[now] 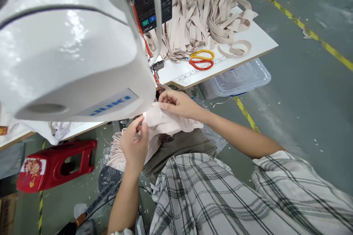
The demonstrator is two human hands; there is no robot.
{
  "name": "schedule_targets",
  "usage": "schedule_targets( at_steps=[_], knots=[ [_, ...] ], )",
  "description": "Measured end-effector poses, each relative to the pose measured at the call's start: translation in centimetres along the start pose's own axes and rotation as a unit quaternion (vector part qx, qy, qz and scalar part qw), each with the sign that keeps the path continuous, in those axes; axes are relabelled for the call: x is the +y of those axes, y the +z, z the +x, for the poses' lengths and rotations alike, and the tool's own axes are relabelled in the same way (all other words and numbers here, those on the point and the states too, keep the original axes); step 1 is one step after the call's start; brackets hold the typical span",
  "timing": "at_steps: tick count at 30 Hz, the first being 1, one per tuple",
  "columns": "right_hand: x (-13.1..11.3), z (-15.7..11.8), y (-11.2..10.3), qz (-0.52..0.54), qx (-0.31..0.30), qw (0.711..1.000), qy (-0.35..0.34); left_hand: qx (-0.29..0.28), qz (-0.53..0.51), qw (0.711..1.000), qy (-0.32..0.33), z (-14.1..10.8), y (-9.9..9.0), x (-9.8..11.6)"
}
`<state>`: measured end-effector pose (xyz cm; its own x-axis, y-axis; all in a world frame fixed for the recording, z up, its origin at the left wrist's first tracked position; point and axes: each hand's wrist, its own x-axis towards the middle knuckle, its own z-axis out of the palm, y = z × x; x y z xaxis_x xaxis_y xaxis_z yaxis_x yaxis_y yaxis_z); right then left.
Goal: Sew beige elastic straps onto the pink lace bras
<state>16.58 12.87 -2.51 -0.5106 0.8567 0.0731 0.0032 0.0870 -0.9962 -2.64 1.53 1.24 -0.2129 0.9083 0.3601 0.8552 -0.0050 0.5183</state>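
Note:
A pale pink piece of fabric lies across my lap, its upper edge raised just under the head of a white sewing machine. My left hand pinches the fabric's left edge between thumb and fingers. With thumb and fingertips together, my right hand grips the upper right edge close to the machine. The needle area is hidden behind the machine head. More pink material with a fringe of narrow strips hangs below my left hand.
Beige elastic strips are heaped on the white table, beside scissors with yellow and red handles. A control panel stands behind the machine. Below are a clear plastic bin and a red stool at left.

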Motion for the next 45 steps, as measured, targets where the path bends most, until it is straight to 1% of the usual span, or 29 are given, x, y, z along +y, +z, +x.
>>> schedule_targets(
  at_steps=[2, 7, 9, 11, 13, 14, 15, 16, 18, 19, 20, 21, 22, 23, 25, 27, 29, 30, 34, 36, 37, 40, 42, 43, 44, 45],
  knots=[
    [-0.3, -1.1, 0.4, 0.047, -0.014, 0.998, 0.037, -0.019, -0.034, 0.999, -0.023, 0.1, -0.3, 0.0],
    [-0.5, -4.2, 1.5, 0.158, -0.041, 0.98, 0.115, -0.052, -0.083, 0.994, -0.038, -0.2, -1.0, -0.1],
    [-0.2, -5.0, 2.1, 0.211, -0.045, 0.965, 0.147, -0.06, -0.093, 0.993, -0.044, -0.5, -1.0, 0.0],
    [0.2, -5.5, 2.7, 0.274, -0.041, 0.943, 0.184, -0.064, -0.099, 0.992, -0.045, -0.7, -1.1, 0.0],
    [0.5, -5.9, 3.3, 0.323, -0.017, 0.921, 0.217, -0.069, -0.097, 0.992, -0.04, -0.9, -1.3, -0.1],
    [0.6, -6.1, 3.6, 0.333, -0.001, 0.916, 0.225, -0.072, -0.092, 0.993, -0.035, -1.0, -1.4, -0.1],
    [0.7, -6.3, 3.7, 0.326, 0.014, 0.919, 0.22, -0.078, -0.083, 0.993, -0.027, -1.0, -1.6, -0.1],
    [0.6, -6.6, 3.8, 0.302, 0.028, 0.932, 0.197, -0.09, -0.071, 0.993, -0.012, -1.1, -1.7, -0.2],
    [0.3, -7.3, 3.9, 0.206, 0.044, 0.972, 0.105, -0.13, -0.045, 0.989, 0.046, -1.4, -1.7, -0.2],
    [0.0, -7.7, 3.9, 0.142, 0.042, 0.988, 0.044, -0.153, -0.033, 0.984, 0.088, -1.5, -1.6, -0.2],
    [-0.3, -8.2, 3.9, 0.078, 0.03, 0.996, -0.017, -0.172, -0.025, 0.976, 0.133, -1.7, -1.4, -0.2],
    [-0.6, -8.6, 3.9, 0.025, 0.014, 0.998, -0.064, -0.185, -0.019, 0.967, 0.175, -1.9, -1.1, -0.2],
    [-0.8, -9.0, 3.8, -0.01, -0.008, 0.996, -0.088, -0.189, -0.016, 0.958, 0.213, -2.1, -0.7, -0.3],
    [-1.0, -9.4, 3.8, -0.03, -0.035, 0.995, -0.091, -0.184, -0.012, 0.952, 0.246, -2.3, -0.4, -0.4],
    [-1.2, -10.1, 3.9, -0.044, -0.084, 0.993, -0.072, -0.153, -0.004, 0.943, 0.294, -2.5, 0.2, -0.7],
    [-1.1, -10.4, 4.0, -0.066, -0.1, 0.989, -0.081, -0.107, 0.002, 0.941, 0.322, -2.6, 0.4, -1.0],
    [-0.9, -10.5, 4.1, -0.093, -0.087, 0.983, -0.132, -0.069, 0.004, 0.942, 0.33, -2.6, 0.3, -1.2],
    [-0.8, -10.6, 4.1, -0.1, -0.075, 0.981, -0.151, -0.059, 0.002, 0.942, 0.329, -2.6, 0.2, -1.2],
    [-0.5, -10.4, 4.1, -0.114, -0.036, 0.974, -0.19, -0.054, -0.004, 0.945, 0.324, -2.6, -0.2, -1.1],
    [-0.5, -10.4, 4.2, -0.121, -0.029, 0.973, -0.195, -0.052, -0.006, 0.945, 0.322, -2.7, -0.1, -1.2],
    [-0.6, -10.4, 4.3, -0.122, -0.035, 0.974, -0.188, -0.051, -0.008, 0.945, 0.322, -2.7, -0.1, -1.2],
    [-0.9, -10.4, 4.6, -0.125, -0.068, 0.979, -0.146, -0.047, -0.02, 0.945, 0.324, -2.7, 0.0, -1.3],
    [-0.5, -10.4, 4.3, -0.149, -0.083, 0.977, -0.125, -0.072, -0.037, 0.947, 0.312, -2.8, 0.0, -1.4],
    [-0.1, -10.3, 3.8, -0.161, -0.087, 0.975, -0.123, -0.104, -0.052, 0.952, 0.284, -2.9, -0.1, -1.3],
    [0.7, -10.2, 3.0, -0.174, -0.087, 0.974, -0.12, -0.151, -0.074, 0.958, 0.233, -3.0, -0.1, -1.3],
    [1.8, -10.0, 2.0, -0.192, -0.079, 0.972, -0.109, -0.208, -0.105, 0.96, 0.155, -3.2, -0.2, -1.3]
  ],
)
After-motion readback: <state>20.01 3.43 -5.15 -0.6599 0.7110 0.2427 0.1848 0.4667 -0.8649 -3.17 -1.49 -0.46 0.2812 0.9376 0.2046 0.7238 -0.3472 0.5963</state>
